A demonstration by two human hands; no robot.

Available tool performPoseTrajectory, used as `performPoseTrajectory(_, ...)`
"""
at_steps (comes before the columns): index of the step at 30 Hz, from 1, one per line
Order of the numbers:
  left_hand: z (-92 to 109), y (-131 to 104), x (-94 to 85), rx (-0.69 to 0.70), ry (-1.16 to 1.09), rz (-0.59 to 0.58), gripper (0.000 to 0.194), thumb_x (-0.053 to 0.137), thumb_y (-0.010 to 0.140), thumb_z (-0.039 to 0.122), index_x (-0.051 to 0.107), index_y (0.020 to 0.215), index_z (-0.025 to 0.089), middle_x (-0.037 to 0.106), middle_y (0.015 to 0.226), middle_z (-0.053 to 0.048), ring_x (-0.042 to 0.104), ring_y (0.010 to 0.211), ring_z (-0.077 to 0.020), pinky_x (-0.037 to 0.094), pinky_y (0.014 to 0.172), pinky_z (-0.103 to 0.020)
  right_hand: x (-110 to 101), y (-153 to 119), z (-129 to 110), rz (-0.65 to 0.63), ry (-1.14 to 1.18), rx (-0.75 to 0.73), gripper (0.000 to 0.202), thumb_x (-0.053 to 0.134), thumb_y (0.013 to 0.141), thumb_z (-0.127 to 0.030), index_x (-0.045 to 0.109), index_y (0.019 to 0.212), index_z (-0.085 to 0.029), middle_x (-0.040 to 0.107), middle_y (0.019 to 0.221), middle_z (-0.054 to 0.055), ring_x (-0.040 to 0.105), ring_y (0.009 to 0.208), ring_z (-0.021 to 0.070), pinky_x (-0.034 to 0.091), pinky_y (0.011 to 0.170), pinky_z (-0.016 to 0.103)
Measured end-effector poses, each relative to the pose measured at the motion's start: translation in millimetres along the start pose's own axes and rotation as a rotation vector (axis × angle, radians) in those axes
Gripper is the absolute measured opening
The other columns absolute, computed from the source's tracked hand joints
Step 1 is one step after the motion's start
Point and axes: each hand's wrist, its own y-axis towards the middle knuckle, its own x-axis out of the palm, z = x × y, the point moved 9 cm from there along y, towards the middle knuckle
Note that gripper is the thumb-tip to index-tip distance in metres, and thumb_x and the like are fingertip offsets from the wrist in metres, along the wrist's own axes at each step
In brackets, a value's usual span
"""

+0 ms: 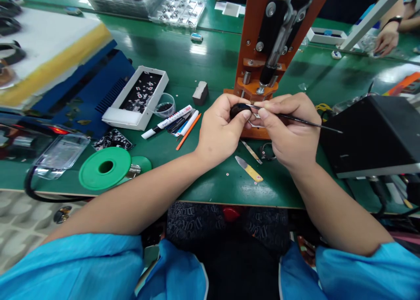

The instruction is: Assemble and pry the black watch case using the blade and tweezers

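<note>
My left hand (pixel 220 131) is closed, its thumb and fingers pinching a small black rounded piece (pixel 240 111) with a glossy surface. Close beside it, my right hand (pixel 290 131) grips a thin dark rod-like tool (pixel 305 121). The tool's slender tail points right, and its silvery front end meets the black piece, where the fingers partly hide the contact. Both hands are in front of an orange lever press (pixel 251 68). Under them on the green table lie a yellow-handled blade (pixel 249 169), slim metal tweezers (pixel 252 152) and a dark ring-like part (pixel 268 151).
Left are a white box (pixel 160 77) of small parts, several pens (pixel 177 121), a green spool (pixel 93 168) and a blue machine (pixel 82 90). A black box-shaped device (pixel 370 133) stands right. Clear trays (pixel 179 11) and other people's hands (pixel 387 39) appear across the table.
</note>
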Motion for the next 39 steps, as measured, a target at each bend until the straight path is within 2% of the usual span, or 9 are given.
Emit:
performPoseTrajectory(3,-1,-1,0.8,-0.033,-0.045,0.013,0.034,0.084,0.097,0.046,0.063,0.103,0.02,0.075,0.095,0.0,0.073,0.076,-0.0092,0.065,0.074,-0.022,1,0,-1,0.008,0.015,-0.001,0.011,0.088,0.097,-0.026,0.078,0.094,-0.027,0.076,0.097,0.002,0.076,0.082,0.0202,0.069,0.07,0.035)
performPoseTrajectory(6,-3,-2,1.6,-0.063,-0.086,0.021,0.034,0.085,0.097,0.044,0.062,0.104,0.02,0.075,0.096,0.0,0.073,0.077,-0.0091,0.066,0.075,-0.022,0,0,-2,0.03,0.001,-0.021,0.012,0.089,0.095,-0.025,0.078,0.093,-0.027,0.076,0.097,0.003,0.077,0.087,0.0213,0.069,0.072,0.035)
performPoseTrajectory(10,-2,0,2.5,-0.035,-0.089,0.0,0.038,0.084,0.097,0.049,0.061,0.105,0.02,0.074,0.095,0.0,0.074,0.079,-0.0101,0.065,0.073,-0.022,0,-1,-1,0.041,0.006,-0.029,0.012,0.089,0.096,-0.027,0.077,0.096,-0.026,0.076,0.099,0.003,0.078,0.092,0.0215,0.07,0.077,0.035)
performPoseTrajectory(18,-8,1,1.0,-0.042,-0.112,-0.006,0.04,0.084,0.097,0.054,0.062,0.108,0.022,0.075,0.095,0.0,0.076,0.08,-0.0108,0.065,0.073,-0.022,0,-4,18,0.048,0.13,0.108,0.025,0.089,0.1,-0.039,0.068,0.105,-0.025,0.078,0.103,-0.001,0.082,0.089,0.0192,0.074,0.073,0.03)
performPoseTrajectory(25,-9,1,1.2,-0.062,-0.18,-0.021,0.039,0.087,0.095,0.05,0.063,0.109,0.022,0.076,0.097,0.0,0.075,0.077,-0.0094,0.064,0.071,-0.02,-3,-2,29,0.005,0.12,0.198,0.035,0.085,0.102,-0.057,0.072,0.115,-0.027,0.079,0.106,-0.001,0.082,0.094,0.0198,0.075,0.078,0.032)
performPoseTrajectory(29,-12,0,1.2,-0.098,-0.148,-0.028,0.042,0.085,0.096,0.054,0.063,0.111,0.022,0.076,0.099,-0.001,0.075,0.078,-0.0103,0.064,0.07,-0.021,-4,0,31,-0.002,0.134,0.189,0.039,0.091,0.096,-0.056,0.072,0.114,-0.027,0.079,0.103,-0.002,0.082,0.091,0.0195,0.075,0.077,0.032)
performPoseTrajectory(34,-11,0,3.0,-0.125,-0.243,-0.022,0.044,0.092,0.09,0.05,0.064,0.109,0.022,0.075,0.095,0.001,0.075,0.074,-0.0089,0.061,0.063,-0.017,-5,1,25,0.047,0.134,0.146,0.037,0.09,0.097,-0.056,0.072,0.108,-0.025,0.079,0.1,-0.002,0.082,0.084,0.0183,0.074,0.073,0.03)
performPoseTrajectory(39,-11,-2,4.7,-0.246,-0.304,0.028,0.045,0.097,0.084,0.043,0.065,0.107,0.019,0.072,0.085,0.004,0.074,0.07,-0.0067,0.054,0.056,-0.012,-6,1,26,0.075,0.161,0.147,0.034,0.089,0.098,-0.049,0.068,0.103,-0.023,0.078,0.089,-0.004,0.081,0.076,0.0168,0.073,0.068,0.026)
